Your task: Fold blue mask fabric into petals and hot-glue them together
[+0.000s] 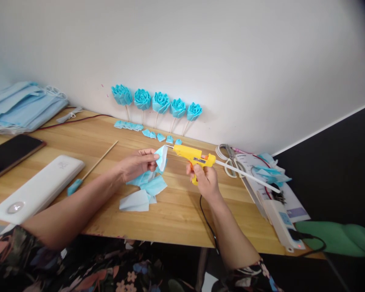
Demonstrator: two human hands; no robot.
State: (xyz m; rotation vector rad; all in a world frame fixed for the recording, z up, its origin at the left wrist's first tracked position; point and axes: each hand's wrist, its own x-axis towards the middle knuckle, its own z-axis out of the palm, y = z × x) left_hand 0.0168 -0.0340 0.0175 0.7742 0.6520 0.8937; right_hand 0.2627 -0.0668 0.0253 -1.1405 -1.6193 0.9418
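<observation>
White wall (pixel 215 48) rises behind the wood-grain tabletop (pixel 173 227); light-blue pleated masks (pixel 21 107) lie stacked at left, a white oblong power bank (pixel 44 186) nearer; five turquoise fabric roses (pixel 161 102) on sticks stand along the wall; light-blue fabric scraps (pixel 153 185) lie mid-table; right of them, the yellow plastic glue gun (pixel 188 153), clasped in the right hand (pixel 206 180) above the table, points its nozzle (pixel 170 146) left, long axis sloping down rightward; the left hand (pixel 136 166) pinches a small blue-and-white fabric piece (pixel 162 156) at the nozzle.

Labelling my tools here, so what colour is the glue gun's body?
The glue gun's body is yellow, clearest in the head view.
</observation>
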